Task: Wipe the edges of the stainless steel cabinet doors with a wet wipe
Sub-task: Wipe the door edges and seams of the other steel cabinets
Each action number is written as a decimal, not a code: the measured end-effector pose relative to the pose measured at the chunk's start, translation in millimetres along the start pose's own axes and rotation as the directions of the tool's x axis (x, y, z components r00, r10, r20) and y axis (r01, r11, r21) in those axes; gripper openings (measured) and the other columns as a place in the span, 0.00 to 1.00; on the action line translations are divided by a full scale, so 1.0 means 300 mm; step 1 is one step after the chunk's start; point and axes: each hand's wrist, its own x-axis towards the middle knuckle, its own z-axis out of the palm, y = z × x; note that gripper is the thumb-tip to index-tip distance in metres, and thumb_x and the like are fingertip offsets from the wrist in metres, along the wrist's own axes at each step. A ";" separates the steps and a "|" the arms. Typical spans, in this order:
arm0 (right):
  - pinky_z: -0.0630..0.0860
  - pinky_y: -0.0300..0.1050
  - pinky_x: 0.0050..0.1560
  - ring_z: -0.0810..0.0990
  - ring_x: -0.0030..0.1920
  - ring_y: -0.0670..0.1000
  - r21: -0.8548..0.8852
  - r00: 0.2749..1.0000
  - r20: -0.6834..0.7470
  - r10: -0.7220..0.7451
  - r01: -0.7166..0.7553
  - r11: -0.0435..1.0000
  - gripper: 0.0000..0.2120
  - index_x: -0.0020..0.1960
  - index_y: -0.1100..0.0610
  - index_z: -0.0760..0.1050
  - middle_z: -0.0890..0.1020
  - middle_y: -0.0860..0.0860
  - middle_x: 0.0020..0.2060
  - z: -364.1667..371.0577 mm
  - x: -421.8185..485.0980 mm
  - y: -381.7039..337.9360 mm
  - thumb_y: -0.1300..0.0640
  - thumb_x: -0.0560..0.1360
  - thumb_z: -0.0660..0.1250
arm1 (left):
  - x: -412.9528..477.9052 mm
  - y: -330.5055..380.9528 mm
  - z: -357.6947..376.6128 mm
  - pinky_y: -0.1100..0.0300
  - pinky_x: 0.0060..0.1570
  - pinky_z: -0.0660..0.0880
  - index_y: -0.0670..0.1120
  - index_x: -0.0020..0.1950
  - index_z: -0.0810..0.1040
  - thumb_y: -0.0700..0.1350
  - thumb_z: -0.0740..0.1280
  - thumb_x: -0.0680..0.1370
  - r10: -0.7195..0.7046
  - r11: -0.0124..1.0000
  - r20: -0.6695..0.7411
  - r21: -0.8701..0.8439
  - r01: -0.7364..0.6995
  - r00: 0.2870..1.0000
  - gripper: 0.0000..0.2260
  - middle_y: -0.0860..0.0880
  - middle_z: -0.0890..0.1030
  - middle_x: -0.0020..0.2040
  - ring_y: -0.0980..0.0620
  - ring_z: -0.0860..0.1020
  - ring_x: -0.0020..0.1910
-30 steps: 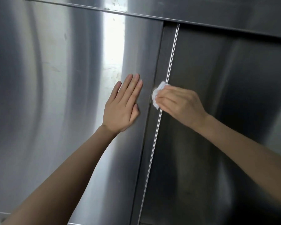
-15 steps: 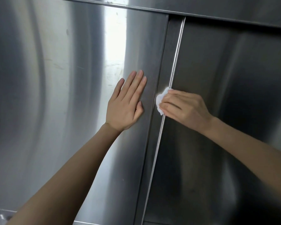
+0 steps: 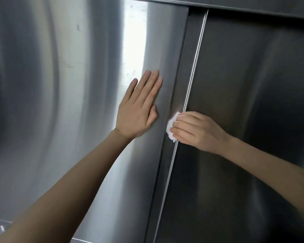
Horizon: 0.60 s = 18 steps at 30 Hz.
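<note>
1. Brushed stainless steel fills the whole view: a left cabinet door (image 3: 63, 102) with a bright vertical glare band, and a darker right cabinet door (image 3: 253, 102) set further back.
2. Between the two doors runs a narrow vertical edge strip (image 3: 195, 50) with a thin bright line down it, leaning slightly from upper right to lower left.
3. Across the top sits a horizontal steel rail (image 3: 253, 6).
4. On the left door, the left hand (image 3: 137, 109) lies flat, palm to the metal, fingers straight and pressed together, thumb tucked beside the palm (it holds nothing).
5. Just right of it, the right hand (image 3: 198, 130) has its fingers curled around a white wet wipe (image 3: 171, 128), pinching the crumpled wad against the edge strip.
6. Only the wipe's left part shows past the fingertips; the rest is hidden under the hand.
7. Both bare forearms reach in from the lower corners.
</note>
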 end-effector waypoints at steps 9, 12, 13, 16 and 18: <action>0.78 0.47 0.48 0.80 0.38 0.53 0.088 0.999 -0.047 0.001 0.003 0.996 0.09 0.38 0.60 0.81 0.81 0.53 0.36 0.017 -0.033 -0.093 0.62 0.76 0.68 | -0.139 0.068 -0.060 0.47 0.76 0.55 0.39 0.77 0.58 0.44 0.54 0.81 0.014 1.000 0.154 -0.022 -0.011 0.988 0.25 0.41 0.59 0.77 0.43 0.56 0.78; 0.78 0.50 0.47 0.81 0.39 0.56 0.023 0.976 -0.193 0.100 -0.098 0.995 0.08 0.38 0.63 0.81 0.82 0.55 0.37 -0.010 0.004 -0.009 0.64 0.76 0.68 | -0.249 0.116 -0.093 0.47 0.75 0.56 0.40 0.76 0.58 0.45 0.54 0.80 -0.016 1.000 0.213 -0.018 0.021 0.977 0.24 0.41 0.60 0.77 0.43 0.57 0.77; 0.78 0.50 0.47 0.81 0.39 0.56 0.026 0.966 -0.224 0.130 -0.128 0.991 0.08 0.38 0.63 0.81 0.82 0.56 0.37 -0.006 0.004 -0.016 0.64 0.76 0.67 | -0.277 0.133 -0.100 0.47 0.75 0.57 0.40 0.76 0.58 0.45 0.54 0.80 -0.036 0.999 0.225 -0.015 0.041 0.974 0.24 0.41 0.60 0.77 0.42 0.57 0.77; 0.78 0.50 0.45 0.79 0.35 0.55 0.090 0.975 -0.190 0.111 -0.096 0.991 0.10 0.35 0.63 0.79 0.80 0.55 0.33 0.055 -0.052 -0.153 0.65 0.75 0.67 | -0.340 0.185 -0.111 0.46 0.75 0.56 0.40 0.76 0.57 0.45 0.53 0.80 -0.121 0.992 0.261 0.002 0.125 0.958 0.25 0.40 0.60 0.77 0.41 0.57 0.77; 0.78 0.47 0.41 0.77 0.33 0.54 0.108 0.995 -0.100 0.012 -0.001 0.994 0.11 0.33 0.60 0.78 0.78 0.53 0.31 0.088 -0.095 -0.255 0.65 0.74 0.68 | -0.355 0.219 -0.120 0.46 0.76 0.55 0.40 0.76 0.56 0.45 0.53 0.80 -0.175 0.983 0.289 0.005 0.182 0.941 0.25 0.40 0.58 0.77 0.40 0.55 0.77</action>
